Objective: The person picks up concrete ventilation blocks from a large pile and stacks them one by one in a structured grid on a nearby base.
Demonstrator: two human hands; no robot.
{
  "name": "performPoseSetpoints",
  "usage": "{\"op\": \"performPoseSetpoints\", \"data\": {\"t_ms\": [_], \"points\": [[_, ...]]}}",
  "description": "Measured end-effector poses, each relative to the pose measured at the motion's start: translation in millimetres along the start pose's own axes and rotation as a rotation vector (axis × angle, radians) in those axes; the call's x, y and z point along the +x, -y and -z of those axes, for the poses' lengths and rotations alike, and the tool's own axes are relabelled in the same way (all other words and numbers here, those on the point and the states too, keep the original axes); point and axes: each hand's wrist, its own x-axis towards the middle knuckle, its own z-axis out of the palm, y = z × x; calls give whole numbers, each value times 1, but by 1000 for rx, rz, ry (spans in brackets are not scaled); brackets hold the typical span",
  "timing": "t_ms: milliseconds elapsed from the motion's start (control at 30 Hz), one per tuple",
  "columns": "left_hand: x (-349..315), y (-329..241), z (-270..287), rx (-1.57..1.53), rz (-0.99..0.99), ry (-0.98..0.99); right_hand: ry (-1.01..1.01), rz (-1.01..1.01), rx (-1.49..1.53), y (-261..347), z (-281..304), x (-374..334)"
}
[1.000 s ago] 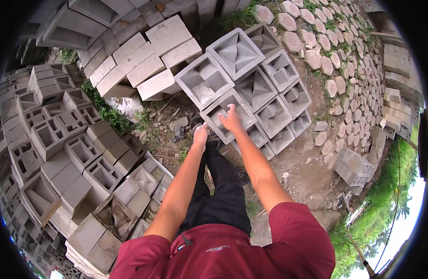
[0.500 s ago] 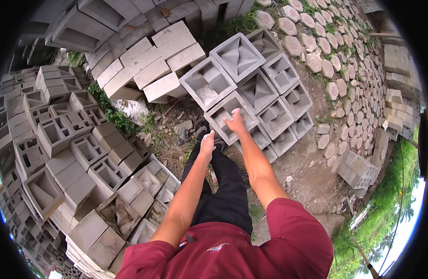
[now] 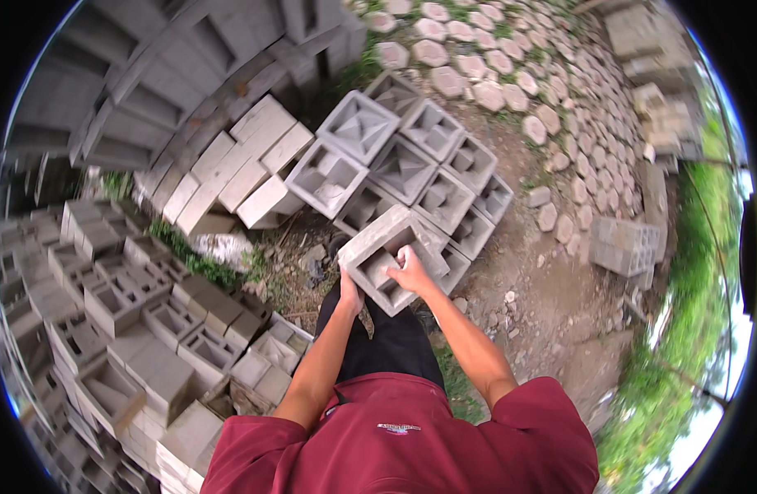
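Note:
A grey square concrete block (image 3: 377,234) with a patterned hollow is tilted in front of me, raised off the stack. My left hand (image 3: 350,290) grips its near left side from outside. My right hand (image 3: 409,272) reaches into the hollow, its fingers closed around the block's inner part. Just beyond stands a stack of similar ventilation blocks (image 3: 358,125), several with pyramid or stepped hollows. The lifted block partly hides the near ones.
Pale solid blocks (image 3: 230,166) are piled left of the stack, and a large heap of grey blocks (image 3: 152,364) fills the left side. Hexagonal pavers (image 3: 510,62) cover the ground at far right. A small cube of blocks (image 3: 621,247) stands at right.
The block under my right hand has been lifted from the stack and tilted toward me. My left hand has moved onto its side. The view has turned slightly.

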Motion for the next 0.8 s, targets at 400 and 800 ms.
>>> {"op": "performPoseSetpoints", "data": {"t_ms": [400, 800], "points": [[-93, 36, -158, 5, 264, 616, -458, -1, -62, 149, 140, -246], [-223, 187, -315, 760, 414, 789, -1220, -85, 801, -19, 232, -447]]}}
